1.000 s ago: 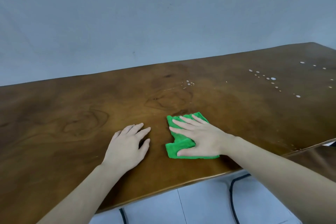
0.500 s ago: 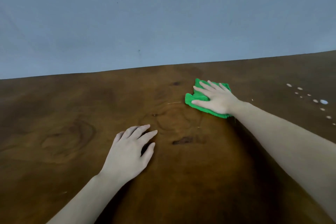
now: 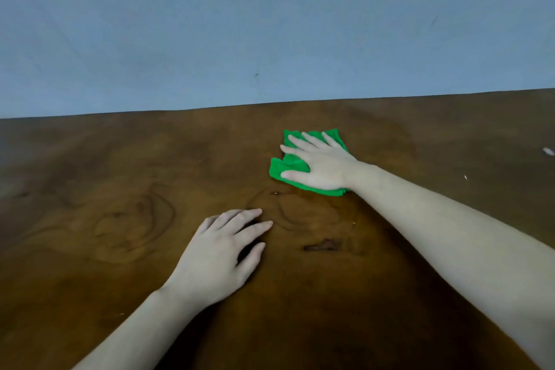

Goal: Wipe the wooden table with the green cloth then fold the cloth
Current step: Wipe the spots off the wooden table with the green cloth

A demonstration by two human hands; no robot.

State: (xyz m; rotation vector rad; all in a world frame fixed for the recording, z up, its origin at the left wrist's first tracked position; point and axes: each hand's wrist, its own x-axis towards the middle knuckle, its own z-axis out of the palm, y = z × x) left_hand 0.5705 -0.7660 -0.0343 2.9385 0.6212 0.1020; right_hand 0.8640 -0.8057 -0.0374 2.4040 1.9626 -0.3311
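The green cloth [image 3: 286, 167] lies bunched on the wooden table [image 3: 90, 189], far from me and right of centre. My right hand [image 3: 319, 165] presses flat on top of it with straight, spread fingers, hiding most of the cloth. My left hand [image 3: 219, 255] rests palm down on the bare wood nearer to me, left of the cloth, fingers relaxed and slightly apart, holding nothing.
A grey-blue wall [image 3: 270, 24] rises directly behind the table's far edge. A white speck [image 3: 548, 151] and a smaller fleck [image 3: 465, 177] lie on the wood at the far right. A dark knot mark [image 3: 321, 246] shows in the grain between my arms.
My right hand has pushed the cloth away from the near edge toward the far side of the table. The view tipped forward. My left hand stayed flat on the wood.
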